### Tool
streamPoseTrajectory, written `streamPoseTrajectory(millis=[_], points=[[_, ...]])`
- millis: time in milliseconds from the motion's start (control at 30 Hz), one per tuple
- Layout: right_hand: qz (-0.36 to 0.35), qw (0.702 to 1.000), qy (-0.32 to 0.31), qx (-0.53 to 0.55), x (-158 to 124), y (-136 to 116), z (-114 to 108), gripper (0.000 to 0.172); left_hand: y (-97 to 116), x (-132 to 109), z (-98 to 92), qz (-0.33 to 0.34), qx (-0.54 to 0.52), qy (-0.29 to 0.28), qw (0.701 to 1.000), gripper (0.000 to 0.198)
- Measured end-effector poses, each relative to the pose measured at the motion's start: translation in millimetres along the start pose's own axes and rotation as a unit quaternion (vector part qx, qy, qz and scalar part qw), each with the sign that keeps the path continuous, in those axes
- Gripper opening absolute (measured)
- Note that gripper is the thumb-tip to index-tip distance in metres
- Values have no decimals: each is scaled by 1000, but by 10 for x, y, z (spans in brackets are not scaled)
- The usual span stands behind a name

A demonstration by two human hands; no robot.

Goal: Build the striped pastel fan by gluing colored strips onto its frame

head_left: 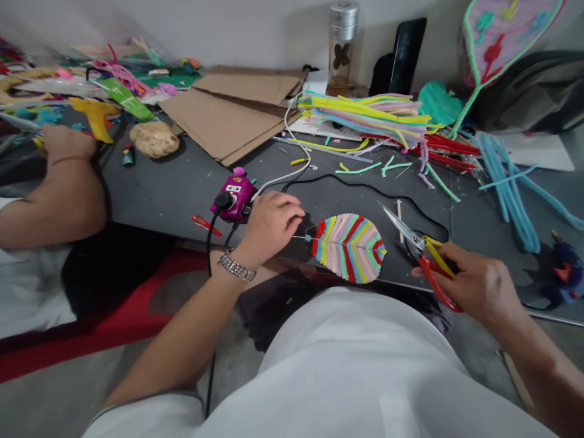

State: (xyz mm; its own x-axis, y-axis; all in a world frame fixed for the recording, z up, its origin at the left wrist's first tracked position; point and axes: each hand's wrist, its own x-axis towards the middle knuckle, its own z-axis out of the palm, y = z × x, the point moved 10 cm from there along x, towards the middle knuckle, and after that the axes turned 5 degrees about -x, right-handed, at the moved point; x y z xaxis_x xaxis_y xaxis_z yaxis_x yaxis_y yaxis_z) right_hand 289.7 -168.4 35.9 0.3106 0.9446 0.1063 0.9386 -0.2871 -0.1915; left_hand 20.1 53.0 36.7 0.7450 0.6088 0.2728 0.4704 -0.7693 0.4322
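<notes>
A leaf-shaped piece of striped pipe cleaners (350, 248) in red, yellow, pink, blue and green lies flat near the table's front edge. From its left end a thin wire stem reaches toward my left hand (272, 222), which hovers beside it with loosely bent fingers and nothing visible in them. My right hand (479, 280) grips a pair of scissors (414, 239) by red and yellow handles, to the right of the leaf. Their blades are close together and point up and left. Beyond the blades lies a small wooden stick (400, 220).
A purple power socket (233, 198) with cables sits left of the leaf. Bundled pipe cleaners (365, 115) and cardboard sheets (237, 112) lie farther back, near a bottle (343, 48). Blue pipe cleaners (513, 188) and a glue gun (568, 267) lie right. Another person's arm (68, 182) rests left.
</notes>
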Motion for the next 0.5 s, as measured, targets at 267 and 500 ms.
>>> streamPoseTrajectory(millis=[267,500], points=[[2,1000,12,25,-37,-13,-31,70,405,161,485,34,-35,-184,982,29],[11,999,18,42,-82,47,-33,65,305,132,460,-90,49,-160,982,33]])
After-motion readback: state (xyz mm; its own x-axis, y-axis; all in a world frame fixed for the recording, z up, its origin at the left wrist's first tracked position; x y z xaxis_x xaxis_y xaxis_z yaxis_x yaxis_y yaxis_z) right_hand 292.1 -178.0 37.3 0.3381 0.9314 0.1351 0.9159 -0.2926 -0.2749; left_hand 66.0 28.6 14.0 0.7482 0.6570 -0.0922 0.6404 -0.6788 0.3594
